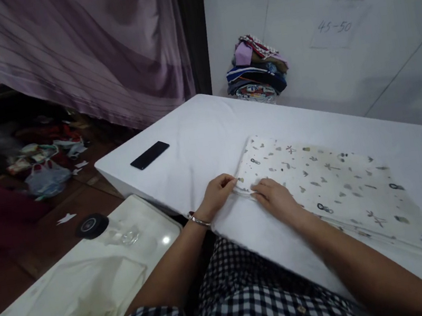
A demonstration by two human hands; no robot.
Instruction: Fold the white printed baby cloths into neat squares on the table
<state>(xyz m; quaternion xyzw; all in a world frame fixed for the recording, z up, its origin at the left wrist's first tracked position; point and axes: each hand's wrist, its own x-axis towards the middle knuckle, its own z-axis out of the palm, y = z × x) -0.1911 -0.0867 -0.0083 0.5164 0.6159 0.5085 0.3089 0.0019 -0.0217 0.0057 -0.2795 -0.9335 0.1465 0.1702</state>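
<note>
A folded white cloth (330,176) with small printed figures lies flat on the white-covered table, its layers showing along the near edge. At its near left corner, my left hand (218,191) pinches the edge between thumb and fingers. Close beside it, my right hand (275,198) grips the near edge of the same cloth, thumb and fingers closed on it. A metal bracelet (199,220) circles my left wrist.
The table (206,126) carries a black phone (150,155) at its left. A pile of folded clothes (255,71) stands behind, near the wall with paper notes. At left, a lower white surface (147,211) holds a black round object (92,226) and a pale bag (69,303).
</note>
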